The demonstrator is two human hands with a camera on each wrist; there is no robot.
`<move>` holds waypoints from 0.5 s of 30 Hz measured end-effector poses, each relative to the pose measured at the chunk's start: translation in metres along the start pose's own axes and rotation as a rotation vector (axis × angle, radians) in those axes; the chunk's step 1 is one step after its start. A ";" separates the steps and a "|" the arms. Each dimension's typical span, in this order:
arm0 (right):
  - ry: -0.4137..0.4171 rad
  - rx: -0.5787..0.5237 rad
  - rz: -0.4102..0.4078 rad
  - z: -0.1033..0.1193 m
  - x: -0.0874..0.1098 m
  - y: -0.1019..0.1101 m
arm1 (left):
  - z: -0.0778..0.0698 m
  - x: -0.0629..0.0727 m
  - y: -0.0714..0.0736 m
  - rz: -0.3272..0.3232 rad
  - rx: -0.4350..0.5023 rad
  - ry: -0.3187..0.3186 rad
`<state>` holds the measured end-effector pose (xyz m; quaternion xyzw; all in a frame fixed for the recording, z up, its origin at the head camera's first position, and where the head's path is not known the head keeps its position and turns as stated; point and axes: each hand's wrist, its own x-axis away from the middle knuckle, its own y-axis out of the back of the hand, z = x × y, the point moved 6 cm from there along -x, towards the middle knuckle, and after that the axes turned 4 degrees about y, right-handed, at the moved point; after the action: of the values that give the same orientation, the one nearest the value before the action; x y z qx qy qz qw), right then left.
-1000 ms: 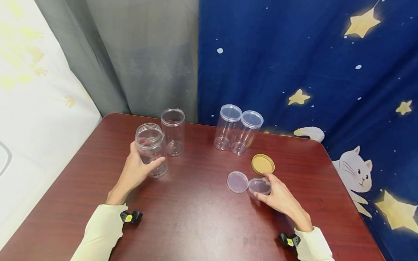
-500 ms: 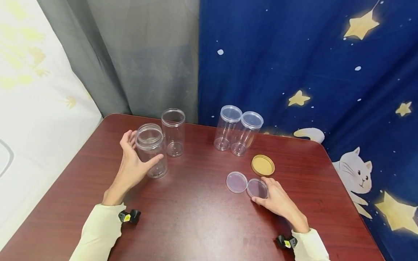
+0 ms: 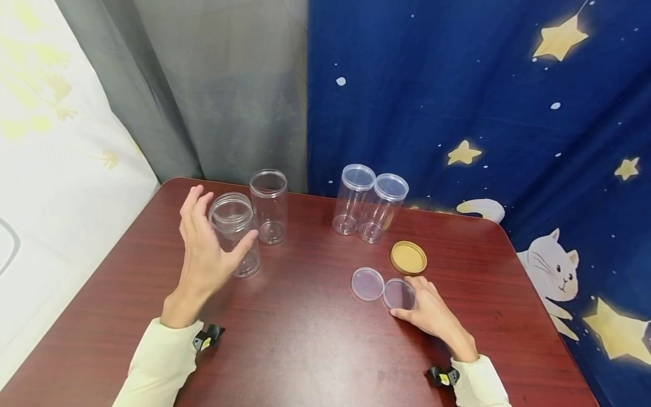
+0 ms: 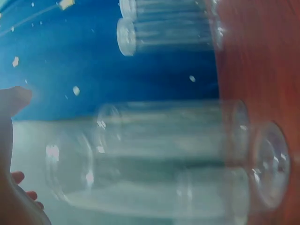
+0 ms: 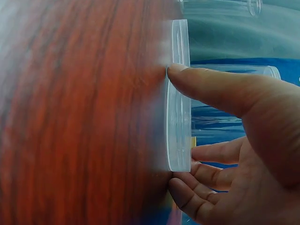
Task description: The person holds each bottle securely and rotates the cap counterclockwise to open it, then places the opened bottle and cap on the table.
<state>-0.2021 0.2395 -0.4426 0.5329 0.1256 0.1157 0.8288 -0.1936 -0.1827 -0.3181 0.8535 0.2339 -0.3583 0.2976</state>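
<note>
My left hand [image 3: 205,254] is spread beside a clear, lidless jar [image 3: 246,261], its thumb crossing the front of the jar in the head view. In the left wrist view, the thumb [image 4: 16,99] and fingertips stand off from that jar [image 4: 136,197]. My right hand [image 3: 431,310] holds a clear round lid [image 3: 399,294] by its edge, low at the tabletop. Thumb and fingers sit at opposite sides of this lid [image 5: 179,126] in the right wrist view. A second clear lid [image 3: 367,284] lies flat right beside it, edge to edge.
Behind the near jar stands another lidless clear jar [image 3: 269,212]. Two lidded clear jars [image 3: 351,198] stand close together at the table's back edge. A gold lid [image 3: 408,258] lies just beyond my right hand. Curtains [image 3: 432,102] hang behind the reddish-brown table [image 3: 305,339].
My left hand has let go of the near jar and its fingers have spread away to the left. The lid in my right hand has gone from tilted to flat on the table.
</note>
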 end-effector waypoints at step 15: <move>0.004 -0.022 -0.006 -0.003 -0.002 -0.002 | -0.069 -0.002 -0.063 0.258 0.048 -0.278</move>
<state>-0.2050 0.2402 -0.4454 0.5231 0.1276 0.1159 0.8347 -0.2006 -0.0914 -0.2992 0.8256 0.0706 -0.4369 0.3501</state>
